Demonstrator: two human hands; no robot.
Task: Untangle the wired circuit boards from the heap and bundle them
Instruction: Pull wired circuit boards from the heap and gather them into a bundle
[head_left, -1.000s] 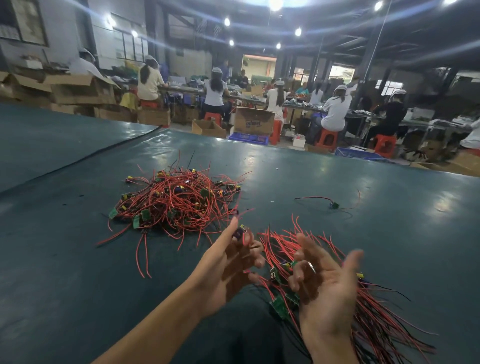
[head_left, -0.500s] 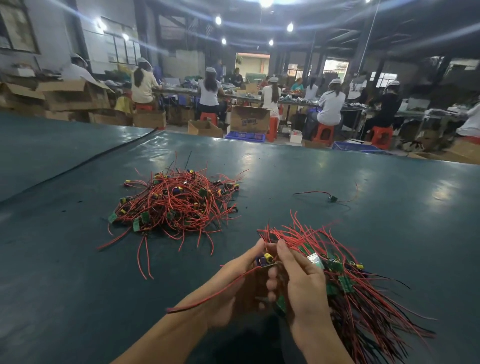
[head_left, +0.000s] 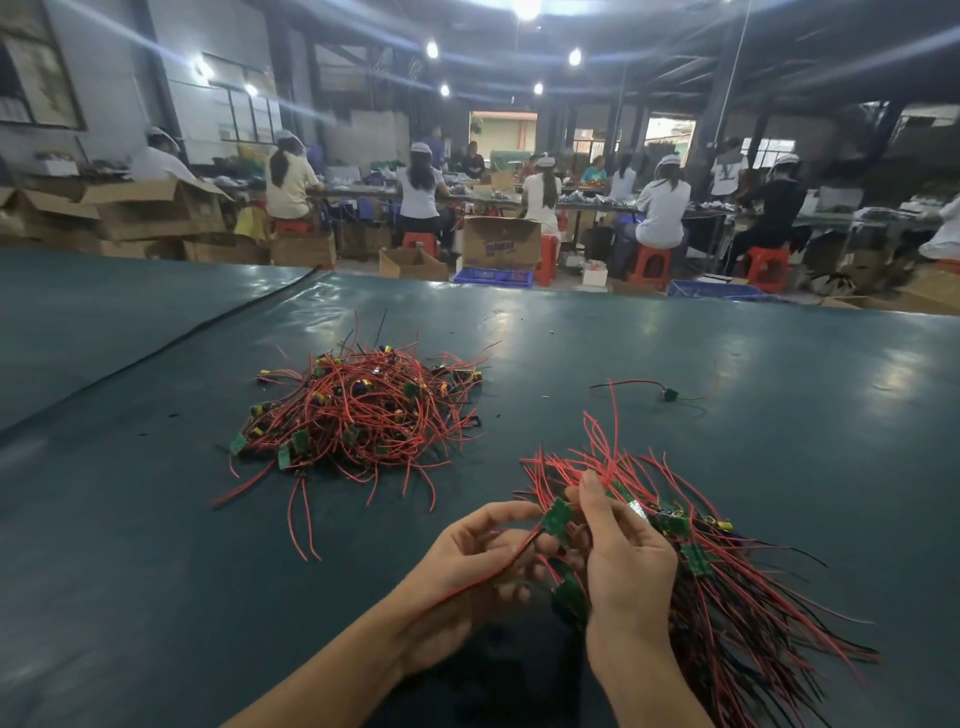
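The step in hand looks like adding 1 freed board to the gathered lot. At the near right of the desk (head_left: 156, 545), the left grip (head_left: 483, 561) pinches the red lead of a small green wired circuit board (head_left: 557, 516) against the bundle (head_left: 727, 597), which the right grip (head_left: 623, 558) clasps with curled fingers. The tangled heap (head_left: 358, 410) lies well apart at the far left and 1 stray wired board (head_left: 669, 394) at the far right; next, I judge, the lead needs laying alongside the others and tucking into the right grip, freeing the left to reach for the heap.
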